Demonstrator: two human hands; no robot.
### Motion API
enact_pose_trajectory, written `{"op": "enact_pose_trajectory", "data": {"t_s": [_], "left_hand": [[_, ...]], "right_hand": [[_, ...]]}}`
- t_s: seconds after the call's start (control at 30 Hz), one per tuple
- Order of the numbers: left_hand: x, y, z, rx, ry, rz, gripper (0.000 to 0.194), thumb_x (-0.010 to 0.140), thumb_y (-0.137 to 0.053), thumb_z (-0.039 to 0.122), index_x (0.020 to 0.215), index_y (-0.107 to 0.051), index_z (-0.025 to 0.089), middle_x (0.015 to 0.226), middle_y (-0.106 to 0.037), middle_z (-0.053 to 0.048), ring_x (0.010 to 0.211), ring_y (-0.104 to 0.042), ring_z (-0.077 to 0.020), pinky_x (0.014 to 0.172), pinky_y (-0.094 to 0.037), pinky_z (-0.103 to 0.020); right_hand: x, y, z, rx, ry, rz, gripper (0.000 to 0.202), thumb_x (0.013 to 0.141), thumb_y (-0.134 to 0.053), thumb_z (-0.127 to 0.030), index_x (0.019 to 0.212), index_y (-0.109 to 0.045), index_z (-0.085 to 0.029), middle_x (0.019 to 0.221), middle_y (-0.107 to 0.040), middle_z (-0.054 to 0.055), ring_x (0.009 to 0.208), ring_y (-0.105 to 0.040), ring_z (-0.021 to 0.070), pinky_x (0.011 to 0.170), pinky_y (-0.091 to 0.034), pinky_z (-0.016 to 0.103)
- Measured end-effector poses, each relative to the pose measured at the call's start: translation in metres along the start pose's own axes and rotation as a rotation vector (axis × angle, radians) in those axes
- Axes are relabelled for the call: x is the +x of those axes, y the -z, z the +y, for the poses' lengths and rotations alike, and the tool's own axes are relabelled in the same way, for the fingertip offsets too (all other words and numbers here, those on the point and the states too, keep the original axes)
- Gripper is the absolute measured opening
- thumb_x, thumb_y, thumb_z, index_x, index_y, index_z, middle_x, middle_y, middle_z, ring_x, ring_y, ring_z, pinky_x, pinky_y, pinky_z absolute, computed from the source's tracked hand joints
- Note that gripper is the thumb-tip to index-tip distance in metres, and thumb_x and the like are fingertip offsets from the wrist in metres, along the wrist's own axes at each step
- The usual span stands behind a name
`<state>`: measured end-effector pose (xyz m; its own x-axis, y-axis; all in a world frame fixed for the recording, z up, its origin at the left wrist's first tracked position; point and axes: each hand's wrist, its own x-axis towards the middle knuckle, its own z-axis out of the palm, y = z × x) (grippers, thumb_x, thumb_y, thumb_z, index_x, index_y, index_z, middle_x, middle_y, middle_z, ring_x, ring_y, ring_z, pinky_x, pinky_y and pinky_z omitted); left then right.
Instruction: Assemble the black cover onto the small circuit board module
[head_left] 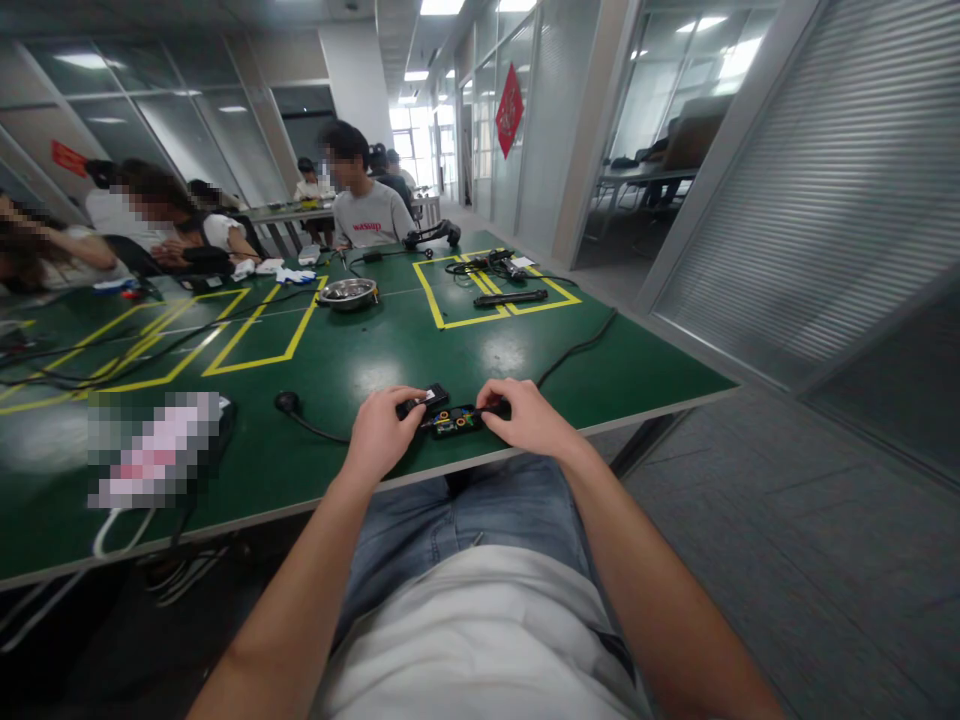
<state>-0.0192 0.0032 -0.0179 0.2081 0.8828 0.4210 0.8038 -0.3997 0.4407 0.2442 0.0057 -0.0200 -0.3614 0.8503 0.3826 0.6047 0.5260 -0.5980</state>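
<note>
An opened black power adapter case [455, 433] lies near the table's front edge, its circuit board [454, 420] with coils and coloured parts facing up. My left hand [385, 428] is at the case's left end, thumb and forefinger closed; what sits between them is partly hidden. Just beyond is a black cover [436, 394] with a small white label, touching or close to those fingertips. At the case's right end, my right hand [525, 415] pinches a black cable [577, 350] that trails off to the right. A black plug [285, 402] on a cord lies left of my left hand.
On the green table [637, 375] stand a metal bowl [348, 293] and a blurred-out object [161, 450]. Yellow tape [442, 325] frames a black bar [511, 298] and tangled cables [487, 263]. A person in a grey shirt [371, 215] sits across; others sit at left.
</note>
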Motion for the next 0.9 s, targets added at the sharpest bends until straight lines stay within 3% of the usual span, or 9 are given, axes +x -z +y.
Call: {"op": "enact_pose_trajectory", "data": {"t_s": [0.1,0.2,0.37,0.9], "left_hand": [[-0.004,0.004,0.005,0.014,-0.019,0.072,0.022,0.099,-0.069,0.027,0.116,-0.083,0.025,0.115,-0.083,-0.01,0.11,-0.074,-0.032,0.101,-0.061,-0.049],[-0.011,0.01,0.015,-0.017,-0.137,0.117,0.028,0.105,-0.063,0.031,0.127,-0.079,0.024,0.126,-0.079,-0.011,0.118,-0.071,-0.0305,0.108,-0.057,-0.049],[-0.018,0.013,0.024,-0.088,-0.35,-0.076,0.031,0.109,-0.057,0.032,0.127,-0.081,0.023,0.124,-0.078,-0.011,0.115,-0.07,-0.027,0.105,-0.058,-0.045],[-0.014,0.009,0.022,-0.103,-0.325,-0.124,0.025,0.103,-0.07,0.027,0.125,-0.081,0.026,0.123,-0.08,-0.009,0.111,-0.07,-0.027,0.102,-0.058,-0.044]], "right_hand": [[0.0,0.0,0.0,0.028,0.004,0.001,0.01,0.084,-0.071,-0.016,0.09,-0.072,-0.024,0.09,-0.076,0.003,0.091,-0.07,0.0241,0.091,-0.049,0.039],[0.0,-0.001,0.001,0.07,0.005,0.004,0.012,0.083,-0.071,-0.016,0.092,-0.07,-0.024,0.091,-0.076,0.003,0.091,-0.071,0.0237,0.09,-0.05,0.039],[0.0,-0.002,0.003,0.147,0.006,0.025,0.022,0.081,-0.069,-0.013,0.101,-0.067,-0.023,0.093,-0.076,0.002,0.089,-0.071,0.022,0.089,-0.053,0.036],[-0.001,-0.004,0.008,0.154,0.029,0.027,0.021,0.082,-0.066,-0.012,0.1,-0.068,-0.023,0.093,-0.076,0.002,0.088,-0.072,0.0207,0.087,-0.055,0.034]]}}
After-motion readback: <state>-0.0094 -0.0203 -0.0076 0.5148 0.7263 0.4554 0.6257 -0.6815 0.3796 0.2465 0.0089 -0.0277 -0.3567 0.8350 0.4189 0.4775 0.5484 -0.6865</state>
